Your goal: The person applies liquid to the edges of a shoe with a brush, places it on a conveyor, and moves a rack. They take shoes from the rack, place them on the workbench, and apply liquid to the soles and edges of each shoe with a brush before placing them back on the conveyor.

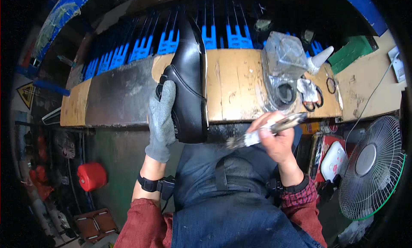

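A black leather shoe (191,87) stands over the front edge of the bench, its toe pointing away and its heel toward me. My left hand (161,121), in a grey coated glove, is closed on the shoe's left side near the opening, thumb along the upper. The bare right hand (279,143) grips a brush (252,139) wrapped in white around its middle. Its frayed bristles point left toward the shoe's heel and stay apart from it. The brush's dark handle end sticks out to the right past my fingers.
On the bench (234,85) at right sit a clear plastic box (285,50), a dark round pot (285,93), a white cone (321,59) and a black-handled tool (315,103). Blue rack prongs (238,36) line the back. A fan (369,166) stands right; a red container (92,176) is lower left.
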The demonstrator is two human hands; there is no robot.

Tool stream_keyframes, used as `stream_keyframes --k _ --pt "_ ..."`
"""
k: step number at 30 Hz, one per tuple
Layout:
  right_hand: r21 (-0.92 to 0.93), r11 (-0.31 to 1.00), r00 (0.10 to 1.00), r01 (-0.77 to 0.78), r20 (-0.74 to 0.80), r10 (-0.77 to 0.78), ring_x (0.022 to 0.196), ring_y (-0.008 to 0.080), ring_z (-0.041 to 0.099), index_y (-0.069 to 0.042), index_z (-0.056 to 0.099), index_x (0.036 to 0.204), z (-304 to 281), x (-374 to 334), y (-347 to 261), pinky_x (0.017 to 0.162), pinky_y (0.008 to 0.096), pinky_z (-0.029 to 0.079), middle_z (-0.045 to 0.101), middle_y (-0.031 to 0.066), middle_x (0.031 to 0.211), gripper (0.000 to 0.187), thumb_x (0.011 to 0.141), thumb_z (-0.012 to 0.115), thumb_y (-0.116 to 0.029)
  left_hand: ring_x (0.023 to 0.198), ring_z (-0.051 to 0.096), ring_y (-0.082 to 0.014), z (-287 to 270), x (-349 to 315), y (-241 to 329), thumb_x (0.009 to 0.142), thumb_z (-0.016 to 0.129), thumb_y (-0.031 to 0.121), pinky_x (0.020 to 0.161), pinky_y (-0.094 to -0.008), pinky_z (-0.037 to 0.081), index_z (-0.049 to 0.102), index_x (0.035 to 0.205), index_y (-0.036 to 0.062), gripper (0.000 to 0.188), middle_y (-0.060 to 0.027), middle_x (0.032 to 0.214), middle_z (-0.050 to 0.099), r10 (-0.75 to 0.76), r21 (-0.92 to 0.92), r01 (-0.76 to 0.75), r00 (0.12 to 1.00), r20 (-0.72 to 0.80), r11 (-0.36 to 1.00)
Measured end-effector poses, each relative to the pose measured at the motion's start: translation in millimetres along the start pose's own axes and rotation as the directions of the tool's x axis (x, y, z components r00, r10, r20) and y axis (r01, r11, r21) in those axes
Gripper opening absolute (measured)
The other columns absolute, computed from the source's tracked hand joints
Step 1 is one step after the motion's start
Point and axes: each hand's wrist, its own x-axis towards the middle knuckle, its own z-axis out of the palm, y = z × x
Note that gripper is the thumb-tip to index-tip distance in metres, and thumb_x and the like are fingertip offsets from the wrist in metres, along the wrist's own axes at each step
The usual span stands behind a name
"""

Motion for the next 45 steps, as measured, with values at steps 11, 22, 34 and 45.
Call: stream_keyframes --k 11,22,34,45 --pt "-0.087 0.995 0.921 -0.040 -0.390 0.003 0.058 0.0133 0.055 -0.004 0.043 0.092 -76.0 -20.4 -10.1 0.050 0.0237 0.046 0.061 0.0164 0.084 0.014 0.093 0.054 -0.013 0.095 0.063 -0.0308 39.3 143.2 37.8 0.074 0.067 0.053 0.078 -0.0358 0.049 0.052 0.114 -0.0051 0.071 -0.0224 0.101 0.064 0.027 0.983 -0.093 0.996 0.090 0.155" --pt "-0.122 0.989 0.816 -0.085 -0.577 -0.001 0.058 0.0142 0.053 -0.003 0.045 0.091 -105.1 -36.9 -9.0 0.049 0.0243 0.045 0.061 0.0172 0.083 0.014 0.093 0.053 -0.015 0.097 0.062 -0.0359 87.4 279.9 -69.8 0.081 0.053 0.060 0.084 -0.0472 0.048 0.067 0.099 0.0057 0.059 -0.0218 0.099 0.065 -0.040 0.888 -0.373 0.926 0.376 -0.268" --pt "-0.285 0.932 0.806 -0.225 -0.592 0.013 0.062 0.0098 0.054 -0.003 0.050 0.092 -97.8 -25.2 -19.3 0.057 0.0236 0.045 0.062 0.0089 0.082 0.014 0.095 0.054 -0.016 0.114 0.051 -0.0345 -46.3 162.7 -7.0 0.083 0.057 0.045 0.096 -0.0407 0.040 0.045 0.132 0.0023 0.066 -0.0205 0.120 0.056 0.287 0.842 -0.358 0.824 0.488 -0.404" --pt "-0.870 0.260 0.887 -0.420 -0.453 -0.084 0.057 0.0191 0.060 0.001 0.057 0.093 -100.1 56.9 -5.9 0.056 0.0329 0.047 0.062 0.0120 0.066 0.032 0.085 0.065 -0.028 0.135 0.029 -0.0343 -209.3 88.9 11.8 0.091 0.044 0.049 0.111 -0.0409 0.022 0.043 0.134 0.0006 0.064 -0.0203 0.141 0.039 0.230 0.956 0.095 0.973 -0.030 -0.277"
